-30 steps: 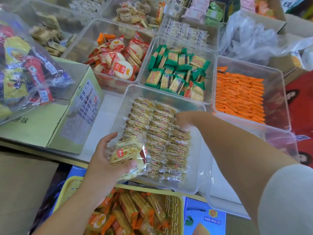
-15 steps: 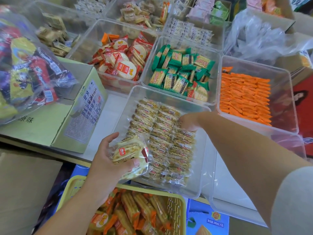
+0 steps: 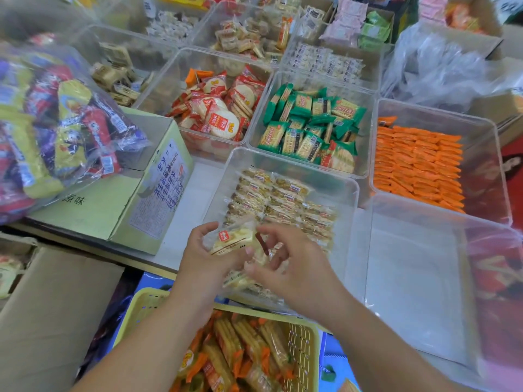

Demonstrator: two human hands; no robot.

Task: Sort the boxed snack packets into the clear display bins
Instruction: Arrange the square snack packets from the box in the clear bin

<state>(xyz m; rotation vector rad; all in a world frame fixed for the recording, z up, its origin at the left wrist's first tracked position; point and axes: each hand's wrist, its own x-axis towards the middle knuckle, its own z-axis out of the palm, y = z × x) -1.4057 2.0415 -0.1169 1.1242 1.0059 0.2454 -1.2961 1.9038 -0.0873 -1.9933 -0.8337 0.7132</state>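
My left hand (image 3: 202, 260) grips a stack of clear-wrapped yellow cracker packets (image 3: 232, 241) over the near edge of a clear bin (image 3: 346, 190). Rows of the same cracker packets (image 3: 283, 202) lie flat inside that bin. My right hand (image 3: 291, 267) is beside the left one, its fingertips pinching a packet at the right of the held stack. A second clear bin (image 3: 418, 281) to the right holds nothing that I can see.
Farther bins hold red rice-cracker packets (image 3: 223, 108), green biscuit packets (image 3: 314, 123) and orange packets (image 3: 418, 162). A yellow-green carton (image 3: 119, 199) carries a bag of mixed snacks (image 3: 51, 128) at left. A yellow basket (image 3: 302, 349) of orange-wrapped crackers sits below my hands.
My right hand pulled back from the far rows in the bin to the stack in my left hand. The left hand rose a little toward the bin's near edge.
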